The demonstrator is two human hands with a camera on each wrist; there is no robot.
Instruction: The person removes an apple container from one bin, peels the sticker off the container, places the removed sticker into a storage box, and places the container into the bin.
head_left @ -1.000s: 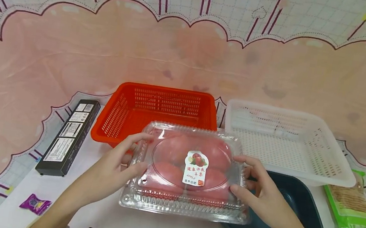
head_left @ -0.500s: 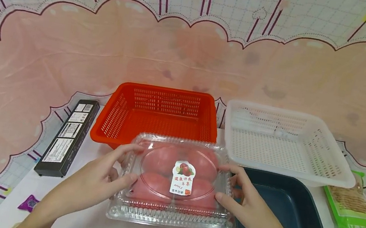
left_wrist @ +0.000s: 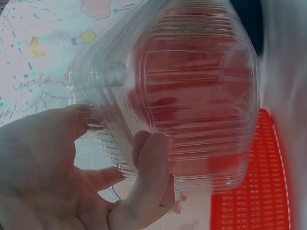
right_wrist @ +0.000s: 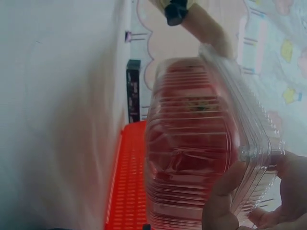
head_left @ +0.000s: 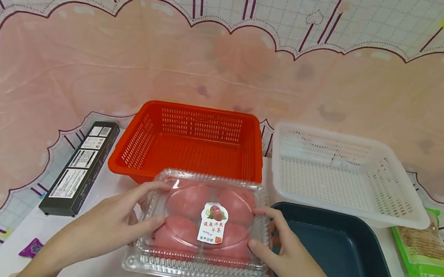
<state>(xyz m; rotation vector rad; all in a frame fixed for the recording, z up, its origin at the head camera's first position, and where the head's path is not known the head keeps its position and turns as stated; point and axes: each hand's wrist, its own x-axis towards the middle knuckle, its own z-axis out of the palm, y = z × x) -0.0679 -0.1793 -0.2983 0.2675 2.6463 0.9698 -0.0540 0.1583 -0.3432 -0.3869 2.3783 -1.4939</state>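
A clear plastic box of apples [head_left: 198, 269] is held between my two hands at the front middle, its label facing up. Several red apples show through the lid and walls. My left hand [head_left: 106, 221] grips the left edge, thumb and fingertips on the rim. On the right edge my right hand [head_left: 294, 259] does the same. In the left wrist view the fingers [left_wrist: 152, 163] press against the ribbed side of the box [left_wrist: 201, 96]. The right wrist view has the box [right_wrist: 187, 129] raised off the white table, with my right hand [right_wrist: 223, 196] at its rim.
Behind the box stand a red basket [head_left: 198, 154] and a white basket [head_left: 327, 183]. A dark blue tray [head_left: 342, 257] sits at right, a green snack bag [head_left: 432, 261] beyond it. At left lie a black box [head_left: 79, 170] and a purple wrapped sweet [head_left: 31, 248].
Both hands have carried the box of apples to the left and nearer to me. More of the dark blue tray and the red basket now shows. The other things stay in place.
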